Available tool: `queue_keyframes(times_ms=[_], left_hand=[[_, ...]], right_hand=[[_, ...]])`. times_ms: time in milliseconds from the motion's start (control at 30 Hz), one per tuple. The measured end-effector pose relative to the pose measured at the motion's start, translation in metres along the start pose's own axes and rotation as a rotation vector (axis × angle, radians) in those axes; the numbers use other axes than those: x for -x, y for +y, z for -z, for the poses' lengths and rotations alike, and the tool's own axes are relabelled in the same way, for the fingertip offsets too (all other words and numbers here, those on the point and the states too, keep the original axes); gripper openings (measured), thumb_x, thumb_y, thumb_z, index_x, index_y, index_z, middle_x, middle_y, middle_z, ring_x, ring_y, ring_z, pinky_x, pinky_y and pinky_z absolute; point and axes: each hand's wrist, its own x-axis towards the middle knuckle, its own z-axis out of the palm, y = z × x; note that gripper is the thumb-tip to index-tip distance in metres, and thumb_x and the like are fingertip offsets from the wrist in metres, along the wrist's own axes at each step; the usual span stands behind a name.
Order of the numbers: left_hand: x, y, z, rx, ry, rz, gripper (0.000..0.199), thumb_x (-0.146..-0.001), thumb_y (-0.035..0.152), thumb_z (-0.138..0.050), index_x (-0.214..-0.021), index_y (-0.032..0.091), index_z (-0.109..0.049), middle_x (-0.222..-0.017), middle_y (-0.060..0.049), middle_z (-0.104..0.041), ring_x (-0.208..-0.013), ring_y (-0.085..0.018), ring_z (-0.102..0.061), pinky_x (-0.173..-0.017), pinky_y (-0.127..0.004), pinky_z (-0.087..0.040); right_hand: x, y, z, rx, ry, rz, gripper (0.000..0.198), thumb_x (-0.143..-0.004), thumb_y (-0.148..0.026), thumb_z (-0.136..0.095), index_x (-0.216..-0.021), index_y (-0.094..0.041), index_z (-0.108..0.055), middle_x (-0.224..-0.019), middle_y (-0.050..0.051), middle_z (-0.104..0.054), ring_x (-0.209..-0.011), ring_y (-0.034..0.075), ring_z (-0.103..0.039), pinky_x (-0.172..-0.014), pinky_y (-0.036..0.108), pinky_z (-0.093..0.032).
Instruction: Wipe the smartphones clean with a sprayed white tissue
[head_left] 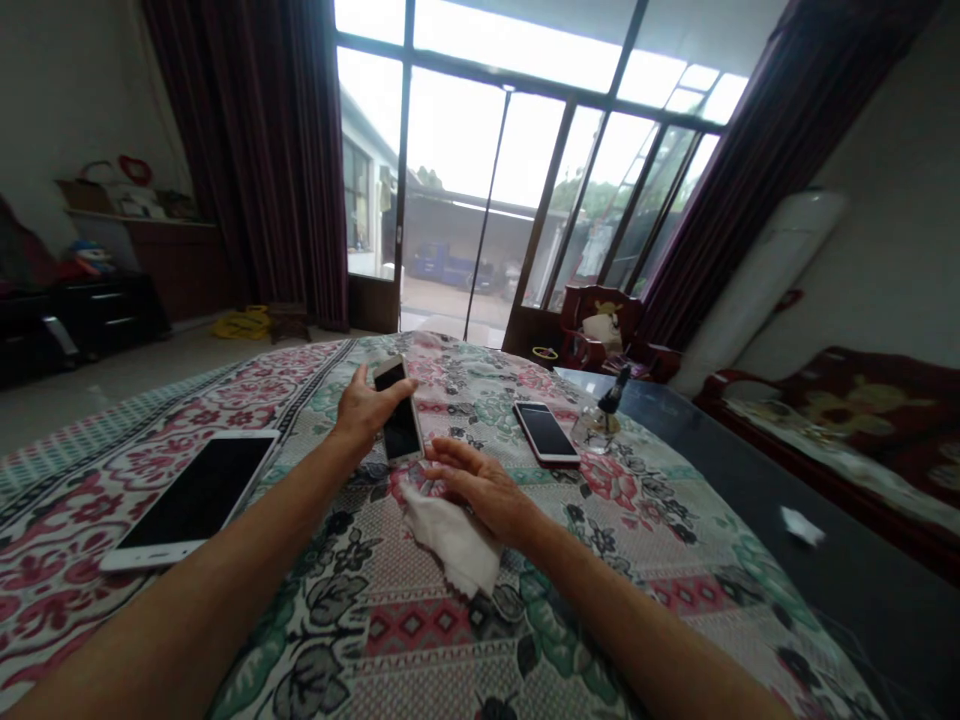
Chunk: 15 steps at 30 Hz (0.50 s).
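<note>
My left hand (367, 402) grips a smartphone (403, 430) with a pale frame and dark screen, the thumb lying across its face. The phone is held over the flowered tablecloth. My right hand (480, 487) is at the phone's lower right corner with its fingers stretched out. Whether the fingertips touch the phone I cannot tell. A crumpled white cloth (454, 545) lies just below and partly under my right hand. To the left, by my forearm, rests a large white-framed tablet (199, 497). Another smartphone (549, 433) lies on the right.
A clear glass bottle with a black spray top (600, 425) stands beside the right-hand phone. The flowered tablecloth (420, 680) covers a bed-like surface or table. Beyond its right edge is a dark surface (712, 470) with a crumpled white scrap (801, 526). Wooden seats stand farther back.
</note>
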Motion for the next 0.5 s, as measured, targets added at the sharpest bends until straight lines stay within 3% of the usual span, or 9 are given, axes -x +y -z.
queue_keyframes(times_ms=[133, 333, 500], left_hand=[[0.006, 0.004, 0.000, 0.012, 0.042, 0.047, 0.098, -0.054, 0.056, -0.078, -0.135, 0.017, -0.039, -0.123, -0.017, -0.059, -0.097, -0.029, -0.065, -0.061, -0.029, -0.051], [0.024, 0.017, -0.004, 0.137, -0.137, 0.166, 0.062, -0.060, 0.055, -0.074, -0.105, 0.015, -0.057, -0.098, -0.012, -0.065, -0.081, -0.025, -0.064, -0.053, -0.029, -0.049], [0.029, 0.018, -0.006, 0.197, -0.238, 0.199, 0.055, -0.058, 0.057, -0.075, -0.091, 0.015, -0.058, -0.082, -0.006, -0.064, -0.070, -0.022, -0.063, -0.055, -0.032, -0.050]], right_hand=[[0.001, -0.003, -0.002, 0.103, 0.021, 0.037, 0.033, -0.076, -0.029, -0.064, -0.109, -0.024, -0.064, -0.110, 0.006, -0.066, -0.094, 0.021, -0.061, -0.073, 0.031, -0.051], [0.001, -0.013, -0.001, 0.143, 0.025, 0.106, 0.028, -0.077, -0.029, -0.062, -0.104, -0.025, -0.068, -0.100, 0.003, -0.068, -0.087, 0.019, -0.061, -0.072, 0.031, -0.050], [0.002, -0.016, 0.000, 0.123, 0.067, 0.138, 0.027, -0.078, -0.035, -0.064, -0.102, -0.024, -0.070, -0.092, 0.003, -0.068, -0.077, 0.016, -0.059, -0.066, 0.030, -0.049]])
